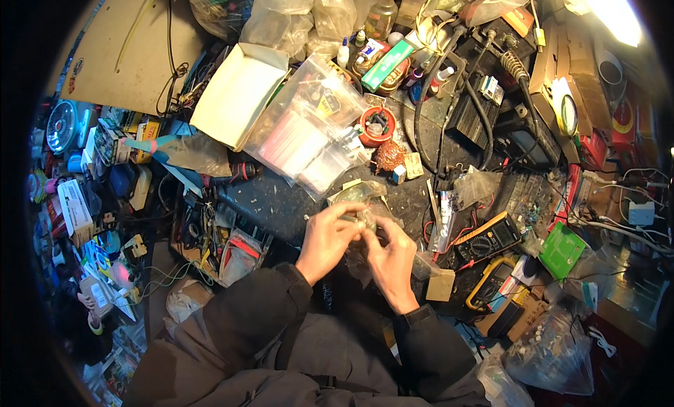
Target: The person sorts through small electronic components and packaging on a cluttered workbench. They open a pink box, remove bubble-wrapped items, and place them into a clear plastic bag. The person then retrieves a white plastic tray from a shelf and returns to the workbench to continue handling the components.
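Observation:
My left hand (pixel 328 240) and my right hand (pixel 390 261) meet over the front of the dark bench, fingertips close together. Both are closed in a pinch on a crumpled clear plastic bag (pixel 361 192), which shows beyond the fingers and hangs between the palms. Something small and pale sits at the fingertips, too small to make out. Just beyond lie clear zip bags (pixel 326 170), one with pink contents (pixel 289 142). A round red container (pixel 378 124) holds small dark parts, and a reddish-brown clump (pixel 390 156) sits near it.
At the right lie a black-and-yellow multimeter (pixel 490 237), a second yellow meter (pixel 491 283) and a green circuit board (pixel 562 250). Behind them stand a black finned box (pixel 474 119) and thick cables. An open cardboard box (pixel 239 95) is at the back left; packed clutter borders the left side.

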`<state>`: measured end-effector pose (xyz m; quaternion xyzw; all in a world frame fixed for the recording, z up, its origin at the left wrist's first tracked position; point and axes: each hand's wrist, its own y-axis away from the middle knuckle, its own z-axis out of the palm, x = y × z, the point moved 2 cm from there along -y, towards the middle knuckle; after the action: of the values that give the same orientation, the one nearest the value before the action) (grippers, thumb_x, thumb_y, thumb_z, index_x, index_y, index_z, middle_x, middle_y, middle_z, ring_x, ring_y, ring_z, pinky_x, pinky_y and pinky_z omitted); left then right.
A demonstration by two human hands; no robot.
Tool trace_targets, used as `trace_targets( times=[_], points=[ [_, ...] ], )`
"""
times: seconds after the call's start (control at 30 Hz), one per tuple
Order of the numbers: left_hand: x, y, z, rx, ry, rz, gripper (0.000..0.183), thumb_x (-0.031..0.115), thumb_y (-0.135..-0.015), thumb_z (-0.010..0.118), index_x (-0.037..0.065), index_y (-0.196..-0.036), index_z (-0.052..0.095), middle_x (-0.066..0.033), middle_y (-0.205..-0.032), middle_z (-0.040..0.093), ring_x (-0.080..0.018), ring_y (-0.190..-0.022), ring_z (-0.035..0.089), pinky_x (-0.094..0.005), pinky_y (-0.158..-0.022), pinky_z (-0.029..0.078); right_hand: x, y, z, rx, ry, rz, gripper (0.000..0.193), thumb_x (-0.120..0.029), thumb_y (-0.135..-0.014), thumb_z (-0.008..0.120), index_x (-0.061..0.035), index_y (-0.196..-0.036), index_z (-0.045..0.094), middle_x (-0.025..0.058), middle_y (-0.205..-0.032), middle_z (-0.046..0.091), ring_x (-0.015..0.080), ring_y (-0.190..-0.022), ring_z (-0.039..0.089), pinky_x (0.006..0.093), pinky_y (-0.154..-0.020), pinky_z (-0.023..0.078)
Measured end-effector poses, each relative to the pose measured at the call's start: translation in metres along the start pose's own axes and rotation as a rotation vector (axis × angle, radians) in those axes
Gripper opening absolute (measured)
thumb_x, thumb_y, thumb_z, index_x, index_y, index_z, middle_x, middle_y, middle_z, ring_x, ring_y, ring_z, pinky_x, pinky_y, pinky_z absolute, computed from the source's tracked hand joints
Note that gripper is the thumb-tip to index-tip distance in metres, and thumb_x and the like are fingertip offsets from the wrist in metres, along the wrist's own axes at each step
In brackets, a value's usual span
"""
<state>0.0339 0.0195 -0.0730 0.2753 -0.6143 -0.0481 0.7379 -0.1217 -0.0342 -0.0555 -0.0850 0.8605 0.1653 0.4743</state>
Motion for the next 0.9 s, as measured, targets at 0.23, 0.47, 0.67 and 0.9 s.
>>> trace_targets(
  times=[0.23,0.47,0.67,0.9],
  points=[
    [0.014,-0.049,-0.007,0.045,-0.645,0.579,0.034,-0.004,-0.097,0.080,0.000,-0.130,0.082,-0.0126,-0.131,0.081,-0.0305,-0.115,0.079,-0.0401,-0.099,0.065,0.016,-0.051,0.021,0.095,0.133,0.018,0.020,-0.007,-0.107,0.081,0.0018,-0.120,0.069,0.0202,-0.093,0.086,0.0228,-0.075,0.083,0.0379,-0.070,0.064],
    [-0.018,-0.064,-0.007,-0.093,-0.808,0.799,0.047,-0.004,-0.085,0.076,-0.001,-0.132,0.080,-0.0108,-0.146,0.077,-0.0353,-0.126,0.073,-0.0432,-0.107,0.063,0.025,-0.046,0.024,0.157,0.349,-0.136,0.011,-0.003,-0.099,0.082,0.0018,-0.108,0.080,0.0202,-0.094,0.083,0.0353,-0.080,0.083,0.0420,-0.076,0.064],
    [-0.021,-0.063,-0.008,-0.098,-0.920,0.824,0.045,0.001,-0.086,0.077,0.002,-0.132,0.079,-0.0076,-0.146,0.076,-0.0311,-0.122,0.072,-0.0399,-0.103,0.064,0.019,-0.032,-0.023,0.241,0.314,-0.128,0.012,0.001,-0.100,0.079,-0.0010,-0.112,0.081,0.0183,-0.109,0.082,0.0372,-0.098,0.082,0.0441,-0.086,0.065],
    [-0.026,-0.070,-0.004,-0.078,-0.902,0.804,0.040,-0.005,-0.084,0.075,0.002,-0.123,0.079,-0.0093,-0.125,0.075,-0.0344,-0.110,0.069,-0.0446,-0.097,0.062,0.028,0.009,-0.047,0.083,0.360,-0.157,0.026,-0.003,-0.095,0.084,-0.0023,-0.121,0.083,0.0167,-0.116,0.082,0.0381,-0.109,0.079,0.0460,-0.096,0.063]
  ],
)
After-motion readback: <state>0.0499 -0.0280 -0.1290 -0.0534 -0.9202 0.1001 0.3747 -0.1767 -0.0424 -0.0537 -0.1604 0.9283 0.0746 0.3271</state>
